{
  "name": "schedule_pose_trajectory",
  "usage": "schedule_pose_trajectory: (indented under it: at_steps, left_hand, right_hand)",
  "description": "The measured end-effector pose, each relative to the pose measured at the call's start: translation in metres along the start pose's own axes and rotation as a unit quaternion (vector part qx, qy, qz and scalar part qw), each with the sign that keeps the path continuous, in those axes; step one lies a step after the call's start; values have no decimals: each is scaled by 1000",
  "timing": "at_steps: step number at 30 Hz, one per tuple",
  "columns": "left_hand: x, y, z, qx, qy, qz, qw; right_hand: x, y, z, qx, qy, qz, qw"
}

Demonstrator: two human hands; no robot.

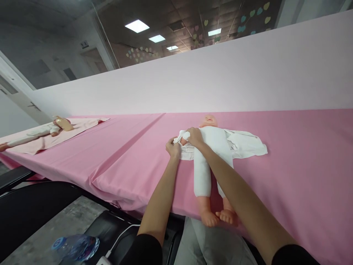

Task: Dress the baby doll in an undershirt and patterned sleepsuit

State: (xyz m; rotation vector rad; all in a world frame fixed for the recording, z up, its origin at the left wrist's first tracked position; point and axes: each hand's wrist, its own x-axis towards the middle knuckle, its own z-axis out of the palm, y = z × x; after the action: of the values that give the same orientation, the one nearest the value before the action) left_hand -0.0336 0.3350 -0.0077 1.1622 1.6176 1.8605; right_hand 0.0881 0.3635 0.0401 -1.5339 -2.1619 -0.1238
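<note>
Just beside the baby doll point(216, 139), on the side of the person's left, the left hand point(173, 148) is nearly closed, thumb and fingers pinching the edge of a white baby shirt point(249, 144). The right hand point(195, 137) reaches over the doll to the same side, its fingers bent at the doll's sleeved arm; how firmly they hold is hidden. Between the two hands, a bit of the doll's bare hand point(184, 141) shows at the cloth. The doll lies face up, its bare feet point(210, 219) over the person's lap. The shirt is spread partly under it, one sleeve stretched flat to the doll's other side. Beneath the doll is a pink tablecloth point(298, 158); beyond its head rises a white wall point(220, 84), topped by a window point(179, 18). Far left of the doll, a second doll point(34, 133) in white lies on a pale pink mat point(85, 126). Lower left of the doll, a water bottle point(75, 247) lies near a white cable point(120, 236).
</note>
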Motion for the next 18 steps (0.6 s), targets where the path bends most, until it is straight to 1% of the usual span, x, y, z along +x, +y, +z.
schedule_pose_trajectory:
  at_steps: [4,6,9,11,14,16,18]
  left_hand:
    - [0,-1,3,-42,-12,28,999]
    - [1,-2,4,-44,-17,27,999]
    - [2,-4,5,-43,-18,21,999]
    - [2,-4,5,-56,-20,18,998]
    - [1,-2,4,-83,-41,15,996]
    - [1,0,3,-77,-58,18,995]
    - [0,2,2,-53,-74,34,995]
  right_hand:
    - [3,4,5,73,44,31,996]
    - [4,6,7,122,62,54,989]
    - [5,7,8,164,79,78,980]
    - [5,8,7,183,85,84,976]
    - [6,10,5,207,83,99,970]
    - [7,11,4,220,80,111,966]
    - [8,11,4,229,81,118,963]
